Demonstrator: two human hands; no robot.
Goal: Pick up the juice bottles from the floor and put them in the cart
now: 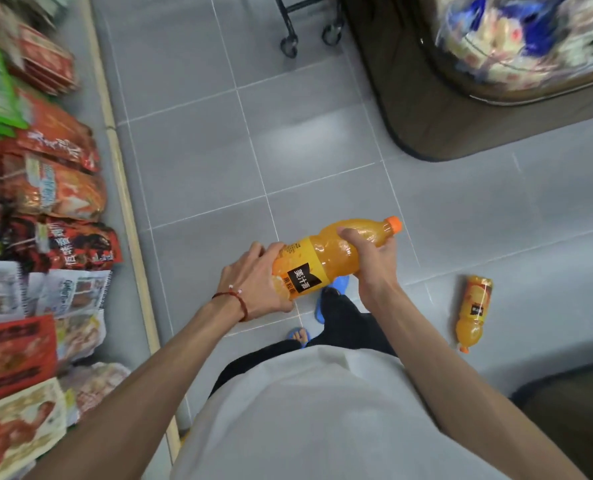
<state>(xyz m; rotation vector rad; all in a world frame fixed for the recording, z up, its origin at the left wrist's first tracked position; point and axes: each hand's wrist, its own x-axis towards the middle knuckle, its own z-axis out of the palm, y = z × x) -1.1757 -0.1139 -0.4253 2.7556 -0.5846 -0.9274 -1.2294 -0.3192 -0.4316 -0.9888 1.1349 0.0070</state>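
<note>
Head view: a person looks down an aisle.
Left hand (pixel 253 282): red cord at the wrist; fingers (pixel 265 249) curled round the base of the held bottle (pixel 326 258).
Right hand (pixel 371 258): fingers wrapped under the bottle's shoulder, thumb (pixel 348 234) over the top.
Held bottle: orange juice, yellow-and-black label, orange cap pointing right; carried nearly level between both hands, above the floor (pixel 201 168) and the blue sandals (pixel 336 287).
Second bottle (pixel 473 310): lying on the grey tiles to the person's right, cap toward the person, untouched.
Shelf (pixel 46 188): left of the aisle, stacked with blurred snack packets.
Cart (pixel 305 29): far end of the aisle; only wheels and lower frame visible, well apart from both bottles.
Display stand (pixel 426 116): upper right, dark base, bagged goods on top.
</note>
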